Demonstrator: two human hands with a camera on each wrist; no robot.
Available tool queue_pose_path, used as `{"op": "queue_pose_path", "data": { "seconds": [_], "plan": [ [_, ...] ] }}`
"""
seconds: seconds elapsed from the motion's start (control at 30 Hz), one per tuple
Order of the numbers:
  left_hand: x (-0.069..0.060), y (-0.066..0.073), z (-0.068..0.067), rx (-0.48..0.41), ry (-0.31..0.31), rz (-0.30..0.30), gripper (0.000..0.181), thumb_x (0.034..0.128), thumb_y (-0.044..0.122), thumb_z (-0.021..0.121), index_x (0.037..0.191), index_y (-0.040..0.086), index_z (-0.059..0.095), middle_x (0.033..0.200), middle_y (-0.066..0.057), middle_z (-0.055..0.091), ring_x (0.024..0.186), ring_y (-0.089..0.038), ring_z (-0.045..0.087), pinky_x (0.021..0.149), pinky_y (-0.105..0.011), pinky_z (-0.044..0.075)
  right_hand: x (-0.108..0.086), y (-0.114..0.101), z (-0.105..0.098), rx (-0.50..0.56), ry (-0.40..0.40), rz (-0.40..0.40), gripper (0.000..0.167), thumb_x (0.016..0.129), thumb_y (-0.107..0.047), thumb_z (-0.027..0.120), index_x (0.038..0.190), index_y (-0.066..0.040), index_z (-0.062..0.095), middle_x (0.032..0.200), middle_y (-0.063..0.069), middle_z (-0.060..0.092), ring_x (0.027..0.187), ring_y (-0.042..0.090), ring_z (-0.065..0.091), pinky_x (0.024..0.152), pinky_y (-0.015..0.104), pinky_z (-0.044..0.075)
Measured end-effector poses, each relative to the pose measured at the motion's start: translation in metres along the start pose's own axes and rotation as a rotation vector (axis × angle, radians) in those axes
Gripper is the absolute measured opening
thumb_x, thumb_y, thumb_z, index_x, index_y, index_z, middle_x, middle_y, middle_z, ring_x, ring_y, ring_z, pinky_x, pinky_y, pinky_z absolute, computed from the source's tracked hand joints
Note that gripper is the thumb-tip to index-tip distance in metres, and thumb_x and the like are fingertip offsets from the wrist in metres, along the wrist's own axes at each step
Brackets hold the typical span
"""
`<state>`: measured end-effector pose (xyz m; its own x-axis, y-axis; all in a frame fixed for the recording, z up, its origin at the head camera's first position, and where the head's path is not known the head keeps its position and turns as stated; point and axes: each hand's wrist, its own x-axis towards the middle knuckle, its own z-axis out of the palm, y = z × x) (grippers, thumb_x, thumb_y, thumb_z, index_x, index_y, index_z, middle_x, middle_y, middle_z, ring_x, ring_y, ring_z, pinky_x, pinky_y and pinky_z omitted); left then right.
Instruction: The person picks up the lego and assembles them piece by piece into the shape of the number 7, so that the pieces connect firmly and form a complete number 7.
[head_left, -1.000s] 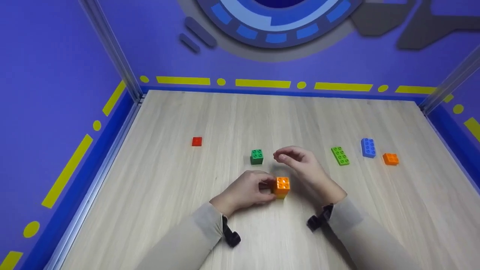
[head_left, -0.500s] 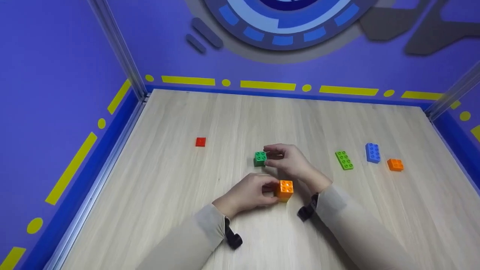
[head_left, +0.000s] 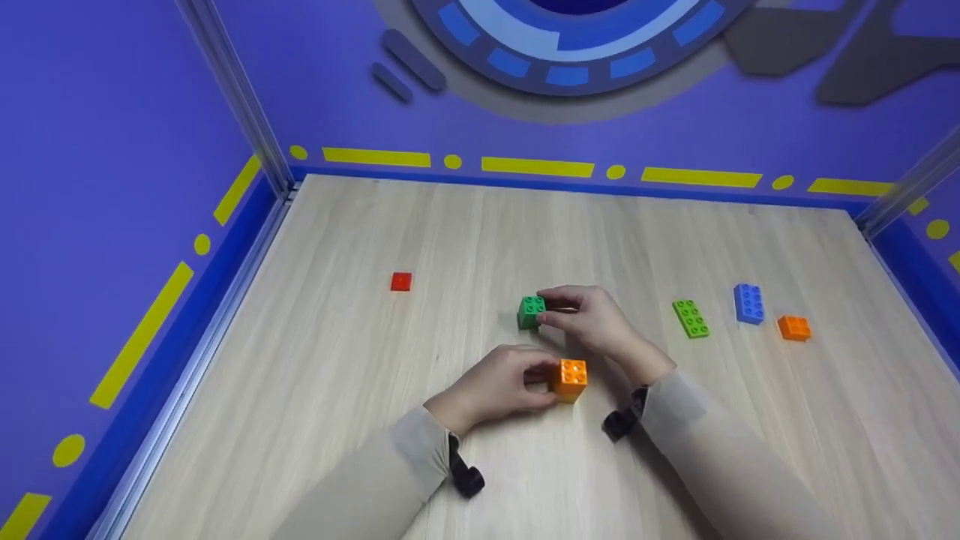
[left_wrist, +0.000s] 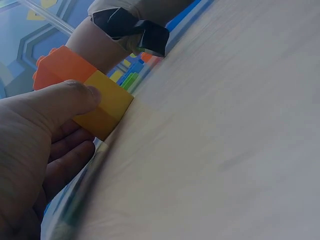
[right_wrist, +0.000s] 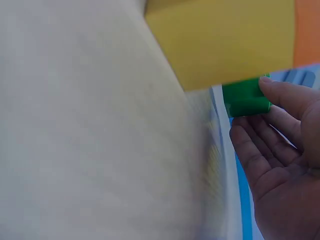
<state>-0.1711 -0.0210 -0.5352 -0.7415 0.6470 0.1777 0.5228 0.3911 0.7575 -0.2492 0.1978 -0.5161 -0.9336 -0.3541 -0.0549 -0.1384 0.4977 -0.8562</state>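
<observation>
My left hand (head_left: 495, 381) grips a two-brick stack, an orange brick (head_left: 573, 372) on top of a yellow brick (left_wrist: 107, 95). In the left wrist view the thumb lies across the stack's side, and its base is at the tabletop. Farther from me, my right hand (head_left: 596, 319) pinches a green brick (head_left: 531, 312) between thumb and fingers, studs up. The right wrist view has this green brick (right_wrist: 245, 97) partly behind the yellow brick (right_wrist: 225, 40). Whether the green brick touches the table I cannot tell. It stands apart from the stack.
On the wooden table (head_left: 360, 225) a small red brick (head_left: 401, 281) lies at the left. To the right lie a flat lime-green brick (head_left: 691, 319), a blue brick (head_left: 748, 304) and another orange brick (head_left: 794, 328). Blue-purple panels (head_left: 525, 135) wall the table in.
My right hand has come in from the right, taken hold of the green brick and shifted it slightly right. The left hand keeps its grip on the stack. The head view has tilted a little.
</observation>
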Motion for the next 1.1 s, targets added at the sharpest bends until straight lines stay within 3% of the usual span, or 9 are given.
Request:
{"op": "queue_pose_path", "data": {
  "seconds": [0.13, 0.3, 0.4, 0.63, 0.77, 1.0, 1.1],
  "plan": [
    [-0.001, -0.001, 0.001, -0.043, 0.005, -0.005, 0.033, 0.0966, 0.014, 0.091, 0.128, 0.008, 0.082, 0.125, -0.005, 0.084, 0.119, -0.008, 0.075, 0.111, -0.02, 0.059, -0.007, 0.004, -0.007, 0.03, 0.036, 0.008, 0.045, 0.103, -0.017, 0.084, 0.145, -0.005, 0.076, 0.145, 0.017, 0.078, 0.135, 0.035, 0.074, 0.118, 0.046, 0.061],
    [-0.002, -0.002, 0.001, -0.06, 0.014, -0.01, 0.033, 0.0961, 0.014, 0.091, 0.127, 0.008, 0.082, 0.124, -0.005, 0.084, 0.117, -0.008, 0.075, 0.11, -0.02, 0.06, -0.015, 0.006, -0.016, 0.11, 0.069, 0.02, 0.044, 0.103, -0.016, 0.084, 0.144, -0.004, 0.076, 0.143, 0.017, 0.078, 0.132, 0.031, 0.074, 0.109, 0.022, 0.06],
    [-0.003, -0.002, 0.001, -0.059, 0.007, -0.014, 0.034, 0.0963, 0.014, 0.091, 0.128, 0.008, 0.082, 0.125, -0.005, 0.084, 0.119, -0.008, 0.076, 0.111, -0.02, 0.06, -0.023, 0.006, -0.022, 0.145, 0.084, 0.012, 0.043, 0.102, -0.016, 0.084, 0.143, -0.003, 0.076, 0.14, 0.018, 0.079, 0.128, 0.025, 0.074, 0.104, 0.015, 0.058],
    [-0.002, 0.001, 0.001, -0.052, -0.002, -0.045, 0.037, 0.0971, 0.015, 0.091, 0.132, 0.008, 0.081, 0.13, -0.005, 0.084, 0.122, -0.011, 0.075, 0.113, -0.023, 0.06, -0.041, -0.002, -0.035, 0.232, 0.116, -0.007, 0.041, 0.101, -0.012, 0.085, 0.139, 0.002, 0.074, 0.134, 0.018, 0.078, 0.117, 0.013, 0.075, 0.101, 0.018, 0.062],
    [-0.002, 0.002, 0.001, -0.052, -0.003, -0.066, 0.036, 0.0971, 0.017, 0.091, 0.131, 0.009, 0.081, 0.127, -0.004, 0.084, 0.119, -0.01, 0.075, 0.113, -0.025, 0.06, -0.052, -0.008, -0.039, 0.284, 0.116, -0.014, 0.04, 0.101, -0.009, 0.084, 0.137, 0.005, 0.072, 0.127, 0.01, 0.079, 0.113, 0.013, 0.076, 0.1, 0.019, 0.063],
    [-0.003, 0.001, 0.001, -0.053, -0.005, -0.069, 0.036, 0.097, 0.017, 0.091, 0.131, 0.008, 0.081, 0.128, -0.004, 0.082, 0.12, -0.011, 0.074, 0.113, -0.025, 0.06, -0.073, -0.011, -0.039, 0.343, 0.114, -0.057, 0.036, 0.101, -0.002, 0.082, 0.134, 0.007, 0.071, 0.119, -0.004, 0.081, 0.111, 0.013, 0.076, 0.098, 0.021, 0.065],
    [-0.002, 0.0, 0.002, -0.052, -0.005, -0.044, 0.037, 0.0972, 0.017, 0.091, 0.131, 0.006, 0.081, 0.128, -0.006, 0.083, 0.12, -0.014, 0.076, 0.113, -0.027, 0.06, -0.08, -0.011, -0.037, 0.373, 0.108, -0.084, 0.036, 0.1, 0.003, 0.08, 0.133, 0.011, 0.07, 0.119, -0.005, 0.081, 0.111, 0.013, 0.077, 0.099, 0.023, 0.066]
  ]
}}
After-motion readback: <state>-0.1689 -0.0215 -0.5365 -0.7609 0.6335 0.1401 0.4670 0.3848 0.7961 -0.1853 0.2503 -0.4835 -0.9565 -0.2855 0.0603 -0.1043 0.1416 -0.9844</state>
